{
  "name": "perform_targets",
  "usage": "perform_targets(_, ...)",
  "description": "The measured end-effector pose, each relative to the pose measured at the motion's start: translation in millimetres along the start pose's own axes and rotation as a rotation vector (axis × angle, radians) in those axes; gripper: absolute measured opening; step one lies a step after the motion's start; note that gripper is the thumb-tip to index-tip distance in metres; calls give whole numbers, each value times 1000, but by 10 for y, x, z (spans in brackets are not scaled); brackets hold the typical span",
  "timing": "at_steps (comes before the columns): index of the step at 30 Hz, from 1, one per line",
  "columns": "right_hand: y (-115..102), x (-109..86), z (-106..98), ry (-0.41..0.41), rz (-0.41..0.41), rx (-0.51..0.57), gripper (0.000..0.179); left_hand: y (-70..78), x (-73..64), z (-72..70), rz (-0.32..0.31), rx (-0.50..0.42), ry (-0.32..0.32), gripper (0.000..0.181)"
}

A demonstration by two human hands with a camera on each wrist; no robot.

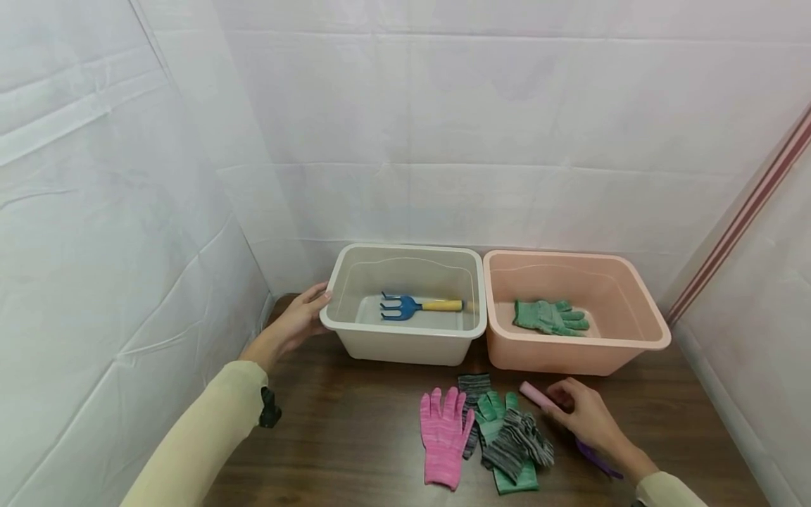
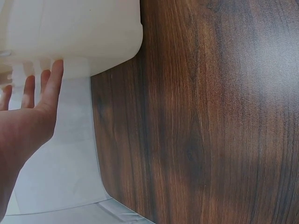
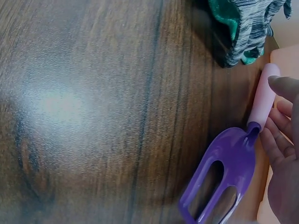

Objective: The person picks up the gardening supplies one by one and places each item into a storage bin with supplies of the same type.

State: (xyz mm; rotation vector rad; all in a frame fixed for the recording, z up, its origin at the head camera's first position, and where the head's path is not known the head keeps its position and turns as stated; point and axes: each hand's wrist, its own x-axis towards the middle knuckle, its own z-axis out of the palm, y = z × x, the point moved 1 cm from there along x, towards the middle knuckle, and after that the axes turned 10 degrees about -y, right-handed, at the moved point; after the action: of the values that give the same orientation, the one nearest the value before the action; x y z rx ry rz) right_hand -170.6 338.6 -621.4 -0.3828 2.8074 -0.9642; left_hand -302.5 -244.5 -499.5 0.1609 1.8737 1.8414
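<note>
In the head view my left hand [image 1: 303, 318] is at the left rim of the grey-white bin [image 1: 405, 346]. Its fingers reach out straight against the bin's outer wall in the left wrist view. A blue hand rake with a yellow handle [image 1: 442, 305] lies inside that bin. My right hand [image 1: 586, 415] holds a garden hand fork by its pink handle [image 3: 264, 95], thumb on one side and fingers along the other. The fork's purple slotted head [image 3: 229, 151] points back toward me, low over the table. In the head view the hand covers part of the fork.
A peach bin [image 1: 573, 355] with a green glove [image 1: 551, 317] inside stands right of the grey-white one. On the brown table [image 1: 342, 429] lie a pink glove [image 1: 445, 440] and a pile of green and grey-striped gloves [image 1: 516, 443]. White cloth walls enclose the table.
</note>
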Motion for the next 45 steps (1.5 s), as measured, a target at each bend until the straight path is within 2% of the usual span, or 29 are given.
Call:
perform_targets(7, 25, -49, 33, -3, 4, 28, 22, -20, 1, 23, 10, -17, -2, 69)
perform_targets(20, 40, -67, 105, 45, -21, 2, 23, -38, -11, 10, 20, -30, -7, 68)
perform_targets(29, 76, -44, 134, 33, 44, 4, 25, -26, -8, 7, 22, -44, -12, 68)
perform_targets(36, 68, -32, 162, 39, 40, 4, 26, -22, -23, 4, 13, -42, -1, 69)
perform_targets(45, 39, 41, 87, -42, 41, -24, 25, -21, -7, 4, 12, -50, 3, 68)
